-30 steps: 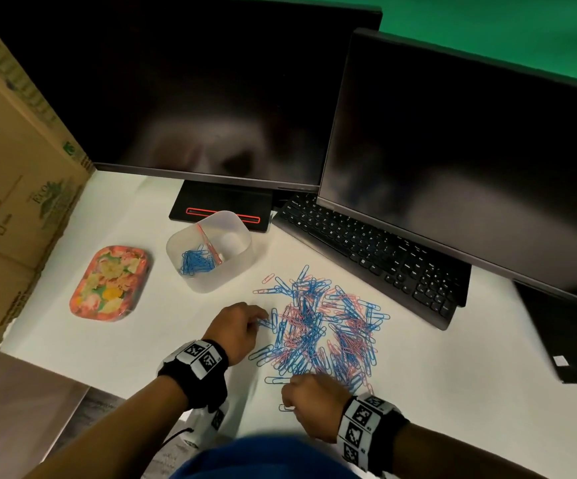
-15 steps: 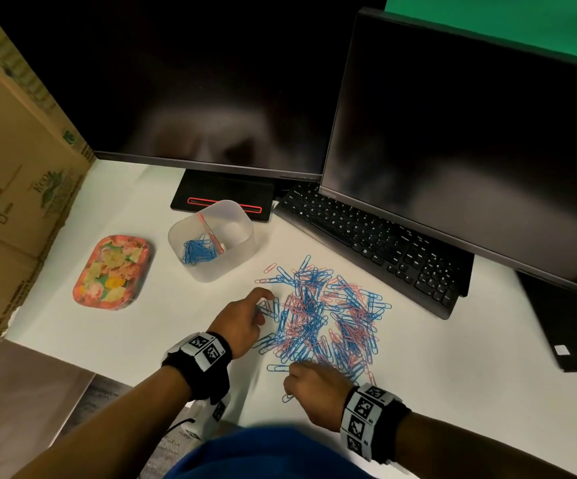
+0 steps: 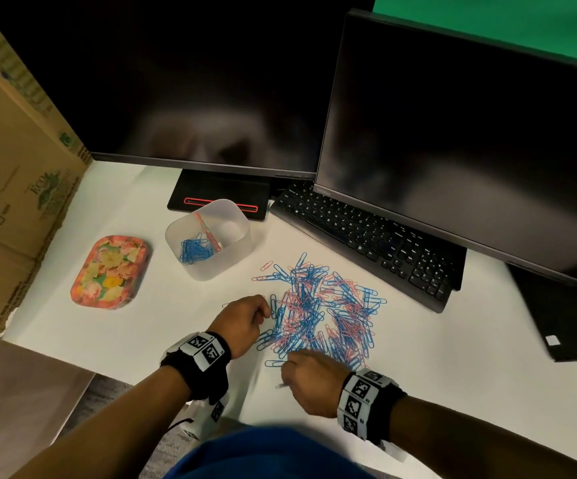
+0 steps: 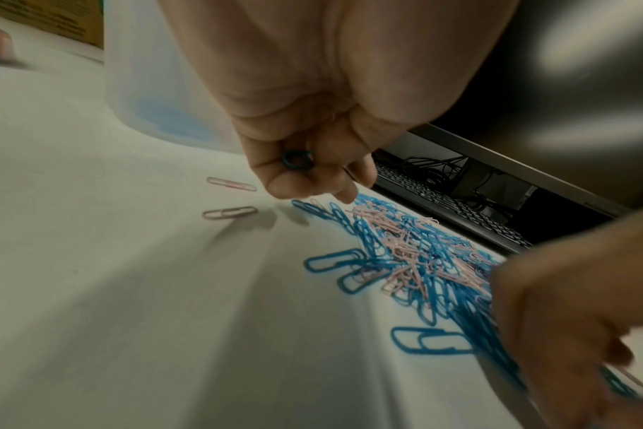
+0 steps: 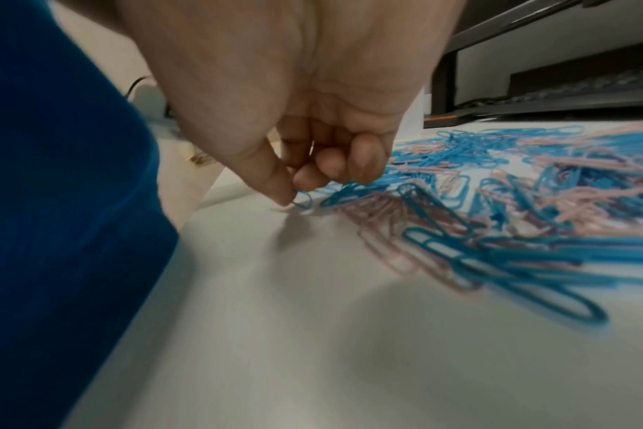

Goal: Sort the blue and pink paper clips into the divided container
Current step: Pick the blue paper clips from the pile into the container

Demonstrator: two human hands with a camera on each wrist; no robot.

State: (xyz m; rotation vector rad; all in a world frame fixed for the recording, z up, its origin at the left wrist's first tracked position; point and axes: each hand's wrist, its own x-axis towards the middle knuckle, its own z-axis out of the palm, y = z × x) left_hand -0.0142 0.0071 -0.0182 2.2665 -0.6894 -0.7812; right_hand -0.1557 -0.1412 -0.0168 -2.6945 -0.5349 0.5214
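A heap of blue and pink paper clips (image 3: pixel 325 312) lies on the white desk (image 3: pixel 142 326) in front of the keyboard. The frosted divided container (image 3: pixel 207 236) stands to its upper left, with blue clips in its left compartment and a pink one by the divider. My left hand (image 3: pixel 245 319) sits at the heap's left edge, fingers curled round a blue clip (image 4: pixel 297 159). My right hand (image 3: pixel 309 382) is at the heap's near edge, thumb and forefinger pinching a blue clip (image 5: pixel 302 198) that still touches the desk.
A floral tray (image 3: pixel 109 273) lies left of the container. Two dark monitors (image 3: pixel 453 150) and a black keyboard (image 3: pixel 366 243) close off the back. A cardboard box (image 3: pixel 14 167) walls the left side. Two loose pink clips (image 4: pixel 230 212) lie apart from the heap.
My left hand has shifted slightly along the heap's left edge with fingers curled. My right hand has stayed at the near edge, working at a blue clip. The head view has drifted.
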